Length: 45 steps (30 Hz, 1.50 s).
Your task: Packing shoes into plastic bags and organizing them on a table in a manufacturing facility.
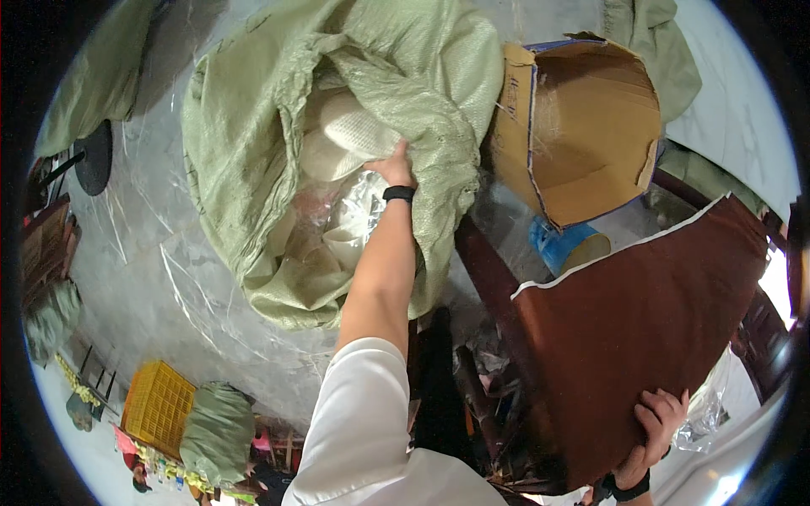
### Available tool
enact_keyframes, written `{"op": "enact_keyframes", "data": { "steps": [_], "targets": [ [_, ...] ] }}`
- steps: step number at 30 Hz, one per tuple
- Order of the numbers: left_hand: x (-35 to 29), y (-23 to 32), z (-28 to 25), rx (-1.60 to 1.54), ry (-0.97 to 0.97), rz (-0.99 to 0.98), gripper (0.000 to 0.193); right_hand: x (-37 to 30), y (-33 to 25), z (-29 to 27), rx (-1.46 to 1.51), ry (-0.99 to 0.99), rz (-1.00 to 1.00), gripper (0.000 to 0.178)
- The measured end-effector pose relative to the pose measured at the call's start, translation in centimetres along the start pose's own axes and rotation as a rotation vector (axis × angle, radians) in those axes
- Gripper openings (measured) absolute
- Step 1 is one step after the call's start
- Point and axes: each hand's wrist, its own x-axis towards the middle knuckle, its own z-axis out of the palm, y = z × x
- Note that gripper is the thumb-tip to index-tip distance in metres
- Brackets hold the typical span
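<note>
My left hand reaches into the mouth of a large pale green woven sack. Its thumb and fingers pinch the edge of a white, rounded, ribbed piece whose exact kind I cannot make out. Similar white pieces and clear plastic wrapping lie below it in the sack. At the lower right, my right hand has its fingers bent over the edge of a brown cloth with white trim. A black band circles each wrist.
An open cardboard box stands right of the sack, with a blue cylinder below it. Dark wooden furniture is partly under the brown cloth. Lower left are a yellow crate and a stuffed green sack. A round black base stands farther left.
</note>
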Motion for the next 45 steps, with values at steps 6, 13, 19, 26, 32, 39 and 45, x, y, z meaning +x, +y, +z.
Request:
{"op": "enact_keyframes", "data": {
  "steps": [6,13,19,26,32,39,45],
  "targets": [
    [0.7,-0.3,-3.7,0.022,-0.053,0.169,0.054,0.5,-0.1,0.3,0.082,0.073,-0.029,0.055],
    [-7.1,12.2,-13.5,0.408,-0.313,-0.054,0.04,1.0,-0.3,-0.1,0.114,0.068,-0.089,0.048],
    [-17.9,24.5,-20.4,0.38,-0.331,-0.082,0.034,1.5,-0.6,0.3,0.218,0.242,-0.242,0.027],
    [-37.0,31.6,-17.3,0.263,-0.514,0.056,0.036,1.2,2.1,1.9,0.336,0.572,-0.352,0.014],
    [-54.2,33.3,-11.6,0.232,-0.843,0.161,0.039,-6.2,3.4,1.3,0.798,0.637,-0.333,0.014],
    [-72.1,22.7,-5.1,0.593,-1.528,-0.028,0.046,-27.1,9.6,8.3,0.716,0.668,0.077,0.021],
    [-82.6,6.3,-0.8,0.857,-2.157,-0.21,0.061,-39.3,11.9,14.9,0.862,0.711,0.519,0.015]
  ]
}}
